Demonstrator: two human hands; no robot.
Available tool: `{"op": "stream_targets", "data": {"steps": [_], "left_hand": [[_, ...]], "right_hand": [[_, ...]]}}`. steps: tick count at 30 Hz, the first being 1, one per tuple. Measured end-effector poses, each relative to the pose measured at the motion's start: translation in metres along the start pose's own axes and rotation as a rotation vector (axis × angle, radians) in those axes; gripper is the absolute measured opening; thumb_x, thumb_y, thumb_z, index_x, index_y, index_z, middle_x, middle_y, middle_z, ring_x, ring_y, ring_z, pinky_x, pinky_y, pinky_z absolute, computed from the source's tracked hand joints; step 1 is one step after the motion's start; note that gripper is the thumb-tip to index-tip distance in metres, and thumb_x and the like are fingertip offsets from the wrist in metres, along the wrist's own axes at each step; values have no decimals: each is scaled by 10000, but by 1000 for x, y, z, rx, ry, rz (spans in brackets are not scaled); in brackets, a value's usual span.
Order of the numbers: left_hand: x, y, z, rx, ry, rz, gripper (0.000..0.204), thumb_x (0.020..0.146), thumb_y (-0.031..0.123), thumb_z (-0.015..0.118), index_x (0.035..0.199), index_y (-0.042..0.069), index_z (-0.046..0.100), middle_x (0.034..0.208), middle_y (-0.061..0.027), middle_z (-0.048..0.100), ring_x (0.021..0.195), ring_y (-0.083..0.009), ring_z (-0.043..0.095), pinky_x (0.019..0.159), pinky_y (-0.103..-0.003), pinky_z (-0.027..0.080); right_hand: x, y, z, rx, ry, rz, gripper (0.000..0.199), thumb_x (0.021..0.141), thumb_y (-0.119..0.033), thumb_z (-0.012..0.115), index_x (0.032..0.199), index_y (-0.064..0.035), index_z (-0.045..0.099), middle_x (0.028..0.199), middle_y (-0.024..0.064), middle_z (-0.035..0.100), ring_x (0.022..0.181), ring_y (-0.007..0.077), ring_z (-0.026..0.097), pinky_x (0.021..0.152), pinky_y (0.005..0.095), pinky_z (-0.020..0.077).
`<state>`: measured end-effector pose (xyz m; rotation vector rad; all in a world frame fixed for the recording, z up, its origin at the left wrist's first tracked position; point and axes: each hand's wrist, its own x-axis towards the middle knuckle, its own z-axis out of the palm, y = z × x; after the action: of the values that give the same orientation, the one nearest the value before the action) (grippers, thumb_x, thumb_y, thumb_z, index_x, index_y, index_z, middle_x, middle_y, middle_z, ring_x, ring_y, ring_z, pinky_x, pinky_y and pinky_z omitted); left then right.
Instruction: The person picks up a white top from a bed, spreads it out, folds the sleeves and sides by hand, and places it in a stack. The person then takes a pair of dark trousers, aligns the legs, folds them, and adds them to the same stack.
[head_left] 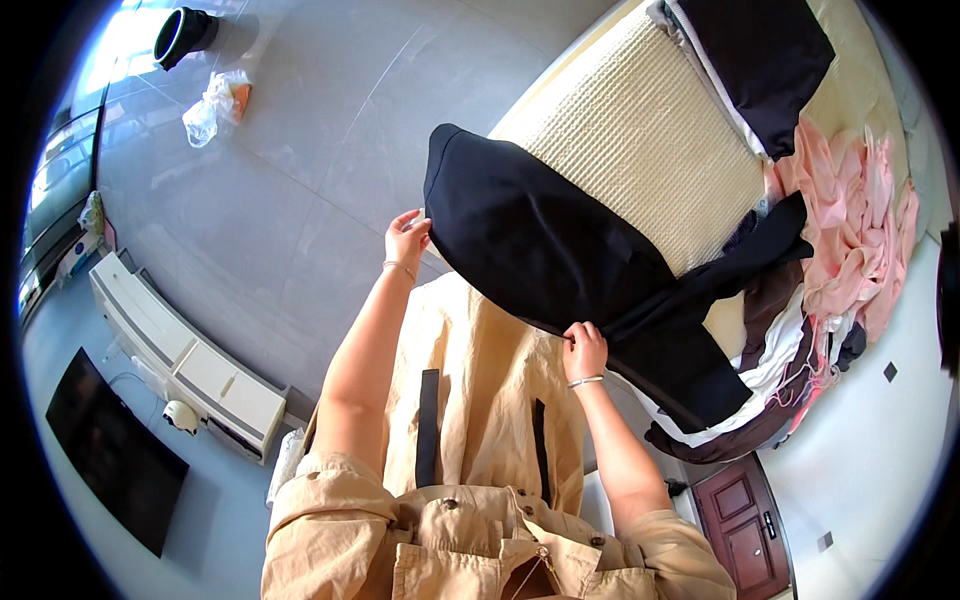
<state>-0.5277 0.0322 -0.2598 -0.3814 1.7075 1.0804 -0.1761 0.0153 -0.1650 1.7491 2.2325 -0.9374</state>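
A black garment (540,235) lies spread across the near edge of the cream, quilted couch seat (640,140). Two long parts of it reach to the right; whether they are sleeves or legs I cannot tell. My left hand (407,238) pinches its left edge, fingertips closed on the cloth. Further right, my right hand (584,352) grips the near edge between thumb and fingers. Between the hands the cloth hangs slightly over the seat's side, in front of my tan clothing.
A folded black cloth (760,60) rests at the seat's far end. Pink clothing (850,220) and a dark brown and white pile (775,340) lie to the right. On the grey floor are a plastic bag (213,107) and a black bin (186,36). A white cabinet (185,350) stands left.
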Motion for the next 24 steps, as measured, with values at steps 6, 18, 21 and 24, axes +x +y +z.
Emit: {"op": "stream_targets", "data": {"steps": [6, 18, 21, 24], "left_hand": [[14, -6, 0, -71, -98, -120, 437, 806, 128, 687, 1180, 59, 472, 865, -42, 611, 715, -102, 564, 665, -247, 453], [65, 95, 76, 526, -62, 394, 618, 818, 535, 580, 1126, 0, 559, 1088, -134, 607, 1036, -226, 559, 901, -325, 414], [73, 129, 99, 1008, -269, 263, 672, 790, 588, 562, 1155, 24, 572, 1144, -141, 590, 1096, -244, 535, 935, -344, 395], [73, 142, 118, 1067, -508, 132, 539, 795, 483, 619, 1139, 68, 606, 1119, -106, 594, 1091, -202, 523, 928, -317, 394]], "right_hand": [[6, -17, -17, -9, -73, 68, 264, 641, -81, 700, 853, -132, 551, 848, 29, 531, 863, 255, 531, 727, 403, 423], [93, -48, -17, -50, -108, 141, 305, 661, -108, 679, 880, -51, 475, 935, 154, 561, 913, 343, 547, 756, 406, 485], [106, -49, -8, -141, -175, 163, 343, 645, -115, 666, 913, -1, 485, 957, 200, 562, 944, 354, 552, 806, 406, 494], [109, -50, -4, -213, -206, 164, 356, 651, -122, 659, 932, 9, 485, 971, 210, 558, 962, 359, 551, 818, 403, 498]]}}
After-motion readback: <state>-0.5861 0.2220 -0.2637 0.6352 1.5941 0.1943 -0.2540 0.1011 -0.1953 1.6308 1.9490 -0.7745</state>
